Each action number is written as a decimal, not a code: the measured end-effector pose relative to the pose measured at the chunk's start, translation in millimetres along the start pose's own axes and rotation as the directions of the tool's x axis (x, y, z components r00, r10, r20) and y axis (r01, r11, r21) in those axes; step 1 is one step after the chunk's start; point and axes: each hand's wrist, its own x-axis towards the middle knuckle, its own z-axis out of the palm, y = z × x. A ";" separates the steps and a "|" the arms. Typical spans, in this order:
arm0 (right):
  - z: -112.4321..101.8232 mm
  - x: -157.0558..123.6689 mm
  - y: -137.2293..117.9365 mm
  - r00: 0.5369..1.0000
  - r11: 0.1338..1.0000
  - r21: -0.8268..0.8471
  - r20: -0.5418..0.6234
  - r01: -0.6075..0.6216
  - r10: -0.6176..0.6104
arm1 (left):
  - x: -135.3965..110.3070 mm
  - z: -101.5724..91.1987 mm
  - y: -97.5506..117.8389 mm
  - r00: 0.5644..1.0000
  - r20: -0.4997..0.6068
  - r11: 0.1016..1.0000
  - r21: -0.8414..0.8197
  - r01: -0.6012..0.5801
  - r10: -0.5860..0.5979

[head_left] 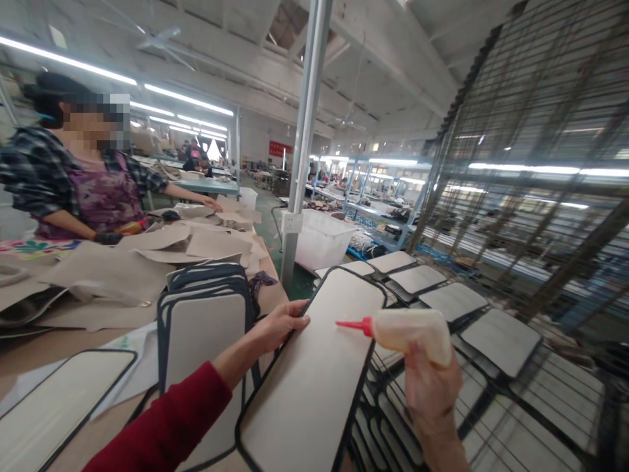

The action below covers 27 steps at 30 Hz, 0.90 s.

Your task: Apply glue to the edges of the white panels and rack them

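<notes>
My left hand [282, 324], below a red sleeve, grips the left edge of a long white panel [314, 367] with rounded corners and a dark border. The panel is tilted in front of me. In my right hand [432, 387] is a translucent squeeze bottle [413, 331] holding yellowish liquid, its red nozzle pointing left over the panel's face. Whether the tip touches the surface I cannot tell. To the left stands a stack of similar dark-edged panels [204, 341]. Another such panel [63, 406] lies flat at the lower left.
Several white panels [501, 341] lie on a wire rack [535, 406] at the right, beside a tall mesh frame [531, 131]. Beige cut pieces [108, 275] cover the table at left, where a co-worker [98, 177] stands. A metal post [304, 124] and white bin [322, 236] are ahead.
</notes>
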 end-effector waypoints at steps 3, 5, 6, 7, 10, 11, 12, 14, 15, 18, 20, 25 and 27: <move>8.7 14.4 -1.0 1.000 1.000 -0.009 -0.004 0.014 -0.014 | 3.4 2.6 2.8 0.998 0.066 1.000 -0.017 0.002 -0.001; 5.5 -0.9 1.7 0.999 1.000 -0.023 0.053 -0.007 0.008 | 6.5 1.8 4.1 0.994 0.110 1.000 -0.020 -0.001 0.003; 2.0 -13.2 3.1 0.995 0.999 -0.032 0.098 -0.024 0.027 | 8.2 0.5 4.7 0.993 0.120 1.000 -0.017 -0.003 0.005; -1.8 -26.0 4.3 0.988 0.998 -0.041 0.147 -0.042 0.048 | 9.7 -1.4 5.4 0.993 0.122 1.000 -0.014 -0.005 0.006; -6.6 -45.7 3.2 0.966 0.996 -0.051 0.247 -0.067 0.078 | 12.4 -6.8 7.5 0.995 0.102 1.000 0.000 -0.002 0.002; -4.4 -42.1 1.4 0.974 0.998 -0.044 0.217 -0.051 0.060 | 12.6 -7.6 8.3 0.995 0.096 1.000 0.004 0.003 -0.003; -0.4 -33.8 -0.6 0.988 0.999 -0.036 0.150 -0.022 0.027 | 12.4 -7.5 9.1 0.995 0.097 1.000 0.008 0.010 -0.010; 9.9 -10.5 -3.4 0.999 0.999 -0.018 0.000 0.050 -0.050 | 12.0 -5.3 10.7 0.993 0.113 1.000 0.013 0.027 -0.028; 14.5 -0.3 -3.7 0.997 0.998 -0.023 -0.035 0.066 -0.067 | 12.1 -3.7 11.3 0.992 0.122 0.999 0.012 0.035 -0.036; 18.5 2.9 -0.7 0.999 0.997 -0.064 -0.020 0.050 -0.051 | 14.2 -1.4 11.6 0.990 0.135 0.999 0.000 0.046 -0.046; 12.6 -15.4 2.4 0.995 0.996 -0.090 0.101 -0.003 0.012 | 16.9 -3.6 11.0 0.991 0.127 0.999 -0.007 0.041 -0.040; -1.7 -29.2 2.7 0.989 0.997 -0.067 0.144 -0.033 0.042 | 20.4 -13.2 10.7 0.997 0.057 0.999 -0.017 0.049 -0.048; -0.7 -13.7 2.0 0.999 0.999 -0.043 0.034 0.015 -0.013 | 21.1 -14.7 11.2 0.996 0.062 0.998 -0.014 0.064 -0.063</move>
